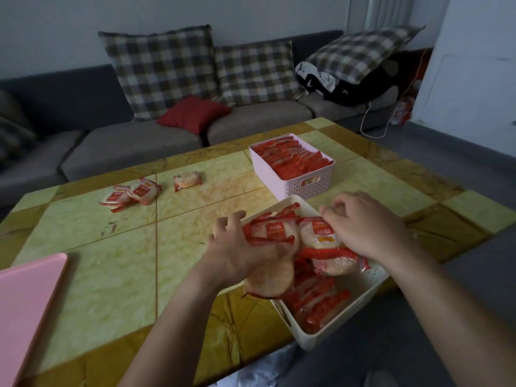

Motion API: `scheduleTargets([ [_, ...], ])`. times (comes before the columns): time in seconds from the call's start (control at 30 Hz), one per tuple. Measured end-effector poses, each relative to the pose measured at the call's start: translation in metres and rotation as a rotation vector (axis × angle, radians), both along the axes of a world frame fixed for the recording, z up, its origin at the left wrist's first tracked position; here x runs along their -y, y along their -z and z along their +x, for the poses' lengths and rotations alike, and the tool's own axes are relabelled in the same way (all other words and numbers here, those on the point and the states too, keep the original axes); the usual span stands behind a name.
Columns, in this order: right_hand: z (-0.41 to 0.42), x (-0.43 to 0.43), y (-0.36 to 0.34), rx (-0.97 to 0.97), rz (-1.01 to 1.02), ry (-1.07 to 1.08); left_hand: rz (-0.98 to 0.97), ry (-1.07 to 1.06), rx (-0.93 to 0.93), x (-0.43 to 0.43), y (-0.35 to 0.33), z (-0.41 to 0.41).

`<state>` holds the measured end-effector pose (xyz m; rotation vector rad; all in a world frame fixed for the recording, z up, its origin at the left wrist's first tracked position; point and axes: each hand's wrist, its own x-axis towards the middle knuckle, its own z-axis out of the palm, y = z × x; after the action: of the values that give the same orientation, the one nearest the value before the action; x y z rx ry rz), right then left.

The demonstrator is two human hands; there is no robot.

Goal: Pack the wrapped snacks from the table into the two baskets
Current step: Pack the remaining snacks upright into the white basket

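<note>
Stack of red-wrapped round snacks clamped in left hand fingers over cream plastic basket at near bench edge; right hand fingers curl on second pack inside. Judgement: slot packs upright in rows like full pink basket; loose packs lie far left.

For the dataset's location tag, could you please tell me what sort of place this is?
Most likely a home living room: a grey sofa with checked cushions stands behind the yellow-tiled table, and clothes lie piled at one end of the sofa.
</note>
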<state>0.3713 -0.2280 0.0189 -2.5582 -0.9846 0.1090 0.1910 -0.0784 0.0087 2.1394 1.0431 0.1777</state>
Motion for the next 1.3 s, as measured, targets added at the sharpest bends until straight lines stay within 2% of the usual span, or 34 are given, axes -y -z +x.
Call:
scheduleTargets([
  [0.07,-0.003,-0.002,-0.003,0.066,0.037,0.013,0.003,0.028,-0.052,0.004,-0.002,-0.003],
  [0.13,-0.006,-0.002,-0.006,0.108,0.108,0.012,-0.077,0.043,-0.039,0.004,-0.004,-0.008],
  [0.23,-0.011,-0.006,-0.008,0.072,0.334,-0.100,-0.037,0.008,0.029,0.000,-0.013,-0.021],
  [0.33,-0.019,-0.012,-0.017,-0.197,0.499,-0.293,-0.030,-0.036,0.250,-0.002,-0.024,-0.025],
  [0.43,-0.024,-0.022,-0.024,-0.519,0.416,-0.499,-0.199,-0.033,0.544,0.004,-0.030,-0.009],
  [0.6,0.005,-0.036,-0.025,-0.798,0.586,-0.576,-0.357,-0.003,0.774,0.016,-0.028,0.028],
  [0.67,0.022,-0.039,-0.027,-0.801,0.543,-0.616,-0.413,-0.007,0.815,0.012,-0.030,0.037],
  [0.7,0.031,-0.043,-0.027,-0.721,0.526,-0.599,-0.364,-0.022,0.787,0.008,-0.030,0.039],
  [0.73,0.041,-0.049,-0.026,-0.633,0.534,-0.557,-0.237,-0.024,0.709,0.002,-0.028,0.042],
  [0.8,0.054,-0.057,-0.024,-0.522,0.554,-0.469,0.078,0.069,0.424,-0.010,-0.019,0.040],
  [0.83,0.060,-0.063,-0.022,-0.504,0.554,-0.448,0.140,0.155,0.271,-0.015,-0.013,0.038],
  [0.9,0.064,-0.069,-0.014,-0.494,0.531,-0.452,0.101,0.291,0.120,-0.020,-0.003,0.032],
  [1.1,0.068,-0.077,0.005,-0.565,0.428,-0.485,0.119,0.350,0.138,-0.030,0.009,0.025],
  [1.2,0.066,-0.075,-0.005,-0.651,0.523,-0.373,0.099,0.218,0.280,-0.027,0.011,0.028],
  [1.3,0.057,-0.077,-0.019,-0.714,0.633,-0.274,0.280,0.102,0.423,-0.023,0.008,0.036],
])
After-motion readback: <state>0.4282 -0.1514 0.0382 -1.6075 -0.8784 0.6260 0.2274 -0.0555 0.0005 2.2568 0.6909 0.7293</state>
